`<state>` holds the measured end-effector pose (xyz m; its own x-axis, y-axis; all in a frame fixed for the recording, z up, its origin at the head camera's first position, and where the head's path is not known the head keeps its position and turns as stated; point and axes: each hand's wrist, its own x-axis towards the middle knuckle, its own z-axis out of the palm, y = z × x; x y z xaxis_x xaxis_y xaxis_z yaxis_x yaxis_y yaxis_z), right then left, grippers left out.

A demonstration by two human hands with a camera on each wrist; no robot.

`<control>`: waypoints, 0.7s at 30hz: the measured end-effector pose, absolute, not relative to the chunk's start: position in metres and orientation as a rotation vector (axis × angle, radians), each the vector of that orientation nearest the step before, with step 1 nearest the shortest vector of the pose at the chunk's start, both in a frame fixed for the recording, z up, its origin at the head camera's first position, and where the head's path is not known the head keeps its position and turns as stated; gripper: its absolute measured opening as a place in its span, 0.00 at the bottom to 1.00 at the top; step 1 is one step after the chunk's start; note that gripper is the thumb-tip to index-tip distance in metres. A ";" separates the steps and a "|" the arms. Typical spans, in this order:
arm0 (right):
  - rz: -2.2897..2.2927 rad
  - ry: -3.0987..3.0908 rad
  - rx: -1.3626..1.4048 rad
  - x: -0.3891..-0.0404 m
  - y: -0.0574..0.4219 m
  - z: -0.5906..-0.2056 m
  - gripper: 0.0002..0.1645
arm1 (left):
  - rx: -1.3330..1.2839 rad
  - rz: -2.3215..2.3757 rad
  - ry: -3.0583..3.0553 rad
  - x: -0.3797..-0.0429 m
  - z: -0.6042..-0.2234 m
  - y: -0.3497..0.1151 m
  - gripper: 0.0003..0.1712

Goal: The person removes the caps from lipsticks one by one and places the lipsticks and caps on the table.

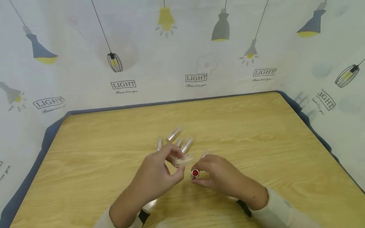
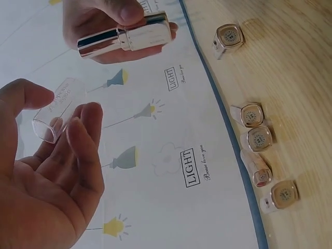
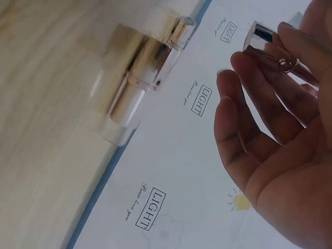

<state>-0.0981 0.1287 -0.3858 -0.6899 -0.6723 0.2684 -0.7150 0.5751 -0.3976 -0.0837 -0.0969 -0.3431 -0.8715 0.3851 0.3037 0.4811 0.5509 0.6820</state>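
My left hand pinches a clear lipstick cap between thumb and fingers; the cap looks hollow and has small print on its side. Just to its right, my right hand grips an uncapped lipstick, whose red tip shows from above. In the left wrist view, this lipstick's shiny metallic tube lies across the right fingers. The cap and the lipstick are apart. Beyond the hands, several capped lipsticks lie on the table, some partly hidden behind the left hand.
The wood-grain table has a dark blue edge. A white sheet printed with lamps and the word LIGHT rises behind it and at its sides. One capped lipstick lies right beside the right hand, partly covered by it.
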 end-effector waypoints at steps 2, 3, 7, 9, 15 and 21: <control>0.744 -2.724 1.196 -0.097 0.129 -0.384 0.10 | -0.743 -1.217 -2.664 -0.084 -0.345 -0.099 0.17; 0.738 -2.731 1.193 -0.096 0.130 -0.384 0.10 | -0.748 -1.206 -2.659 -0.084 -0.345 -0.100 0.17; 0.709 -2.759 1.169 -0.091 0.136 -0.383 0.12 | -0.818 -1.211 -2.634 -0.087 -0.349 -0.099 0.18; 0.700 -2.783 1.159 -0.088 0.142 -0.384 0.12 | -0.866 -1.221 -2.646 -0.088 -0.353 -0.096 0.20; 0.681 -2.851 1.168 -0.083 0.157 -0.387 0.08 | -0.880 -1.227 -2.830 -0.092 -0.366 -0.089 0.31; 0.655 -2.934 1.138 -0.078 0.168 -0.386 0.08 | -0.818 -1.201 -2.935 -0.100 -0.376 -0.082 0.18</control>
